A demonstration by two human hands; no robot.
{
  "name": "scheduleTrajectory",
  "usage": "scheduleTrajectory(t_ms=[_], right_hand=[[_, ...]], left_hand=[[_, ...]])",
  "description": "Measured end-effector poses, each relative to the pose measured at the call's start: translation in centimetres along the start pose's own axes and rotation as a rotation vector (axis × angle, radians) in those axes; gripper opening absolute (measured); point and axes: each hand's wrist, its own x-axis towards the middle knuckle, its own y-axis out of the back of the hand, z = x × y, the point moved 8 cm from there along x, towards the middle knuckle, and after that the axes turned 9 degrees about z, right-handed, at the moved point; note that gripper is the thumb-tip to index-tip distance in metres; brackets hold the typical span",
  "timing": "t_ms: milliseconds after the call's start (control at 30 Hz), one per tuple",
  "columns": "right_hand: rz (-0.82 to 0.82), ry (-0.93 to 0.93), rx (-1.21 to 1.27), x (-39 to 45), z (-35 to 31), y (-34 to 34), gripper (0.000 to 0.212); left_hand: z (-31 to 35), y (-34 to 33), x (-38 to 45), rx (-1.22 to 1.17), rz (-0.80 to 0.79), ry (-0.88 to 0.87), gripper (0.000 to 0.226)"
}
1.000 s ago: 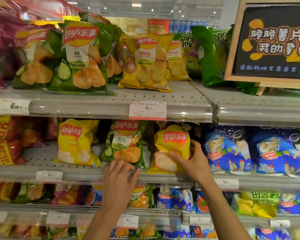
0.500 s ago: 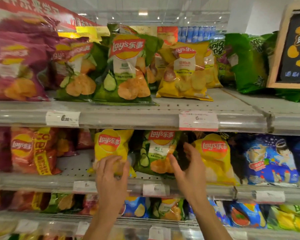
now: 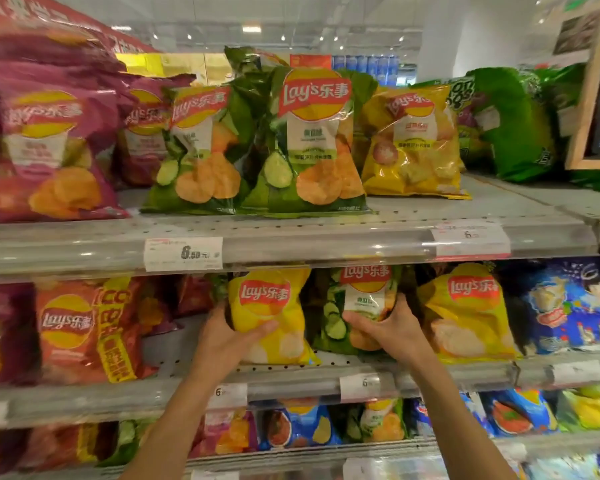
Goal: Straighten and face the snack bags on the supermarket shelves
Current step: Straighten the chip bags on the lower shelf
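Note:
On the middle shelf [image 3: 291, 375] my left hand [image 3: 227, 337] grips a yellow Lay's bag [image 3: 271, 306] at its lower left, thumb across the front. Beside it my right hand [image 3: 388, 329] grips a green cucumber Lay's bag [image 3: 361, 299], fingers curled round its lower right side. Both bags stand upright with their logos facing out. Another yellow Lay's bag [image 3: 465, 313] stands just right of my right hand. To the left stands an orange-red Lay's bag [image 3: 84, 327].
The top shelf [image 3: 291, 244] carries purple [image 3: 45, 133], green [image 3: 309, 133] and yellow [image 3: 413, 140] Lay's bags. Blue snack bags [image 3: 568, 306] fill the middle shelf's right. A framed chalkboard sign [image 3: 593, 98] stands at top right. More bags line the lower shelf [image 3: 291, 452]. Price tags [image 3: 184, 252] hang on the rails.
The view has shifted left and closer. My left hand rose from the shelf edge and took hold of the yellow bag. My right hand left the right yellow bag and gripped the green one.

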Motion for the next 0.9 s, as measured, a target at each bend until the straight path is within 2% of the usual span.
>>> scheduleTrajectory(t_ms=[100, 233, 467, 533, 700, 800, 900], right_hand=[[0.002, -0.004, -0.023, 0.1, 0.1, -0.1, 0.100], [-0.014, -0.004, -0.016, 0.3, 0.1, -0.4, 0.080], [-0.011, 0.015, -0.012, 0.0, -0.9, -1.1, 0.083], [-0.004, 0.038, -0.029, -0.1, -1.4, -1.1, 0.077], [0.003, 0.087, -0.069, -0.7, -3.4, -0.8, 0.046], [-0.005, 0.087, -0.075, -1.1, -4.5, -0.1, 0.052], [-0.006, 0.069, -0.047, -1.6, -4.8, 1.6, 0.049]], left_hand=[[-0.1, -0.6, 0.2, -0.051, -0.052, -0.008, 0.085], [-0.4, -0.9, -0.2, -0.110, -0.069, 0.070, 0.097], [-0.7, 0.0, -0.8, -0.170, -0.061, 0.132, 0.083], [-0.6, 0.6, -0.9, -0.180, -0.053, 0.123, 0.081], [-0.8, 2.3, -0.4, -0.212, -0.005, 0.169, 0.077], [-0.6, 3.2, 0.1, -0.227, 0.033, 0.174, 0.074], [-0.2, 2.6, -0.2, -0.241, 0.023, 0.159, 0.071]])
